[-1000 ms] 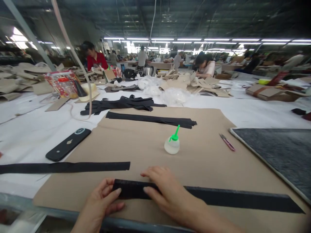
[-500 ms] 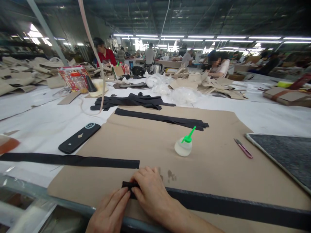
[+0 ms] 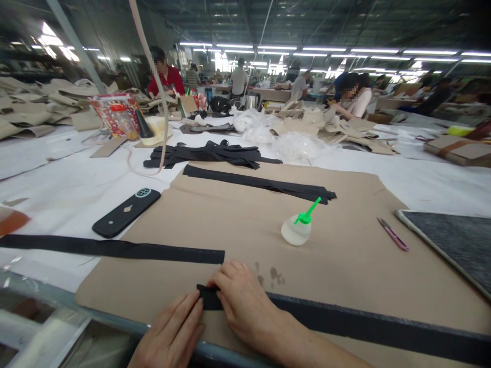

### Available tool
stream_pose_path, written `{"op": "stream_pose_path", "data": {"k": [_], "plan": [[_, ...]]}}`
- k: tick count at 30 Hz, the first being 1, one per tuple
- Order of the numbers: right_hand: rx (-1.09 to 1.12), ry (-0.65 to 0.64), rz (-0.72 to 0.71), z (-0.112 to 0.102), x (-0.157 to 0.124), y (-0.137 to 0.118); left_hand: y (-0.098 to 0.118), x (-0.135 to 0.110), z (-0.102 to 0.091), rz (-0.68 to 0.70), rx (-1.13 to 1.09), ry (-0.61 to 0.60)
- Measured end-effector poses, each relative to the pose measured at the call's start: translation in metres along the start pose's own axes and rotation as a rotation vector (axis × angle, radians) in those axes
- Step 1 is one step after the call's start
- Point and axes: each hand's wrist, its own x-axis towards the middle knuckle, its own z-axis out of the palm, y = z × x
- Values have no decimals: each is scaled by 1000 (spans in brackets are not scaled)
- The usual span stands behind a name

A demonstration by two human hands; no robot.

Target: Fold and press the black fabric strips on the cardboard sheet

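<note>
A long black fabric strip (image 3: pixel 364 327) lies along the near edge of a tan cardboard sheet (image 3: pixel 238 225). My right hand (image 3: pixel 245 304) presses down on the strip's left end with its fingers curled over it. My left hand (image 3: pixel 172 335) lies beside it, fingers together, their tips touching the same end. Another black strip (image 3: pixel 115 249) lies flat just beyond my hands, running off to the left. A small glue bottle with a green nozzle (image 3: pixel 297 227) stands on the cardboard farther back.
A black phone (image 3: pixel 126 212) lies left of the cardboard. More black strips (image 3: pixel 261 185) and a heap of them (image 3: pixel 215 153) lie farther back. Pink snips (image 3: pixel 393 235) and a dark grey mat (image 3: pixel 456 240) are to the right. Other people work at distant tables.
My hands slid left along the strip to its end and closed in on it. Two small dark spots show on the cardboard where the strip lay. The view shifted slightly.
</note>
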Motion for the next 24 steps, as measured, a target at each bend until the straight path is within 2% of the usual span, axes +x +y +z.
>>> {"op": "stream_pose_path", "data": {"k": [3,8,11,14,24], "plan": [[-22,-15,2,-5,2,-4,-2,-3,3,-12,0,58],[-79,-84,25,-12,9,-8,-5,-7,1,16,9,-44],[-42,-75,27,-10,12,-5,-8,-6,-2,9,-25,-58],[6,-67,4,-7,12,-1,-11,-5,-3,10,-19,-20],[-57,-38,-206,-1,8,12,-14,0,-6,3,27,-31]]}}
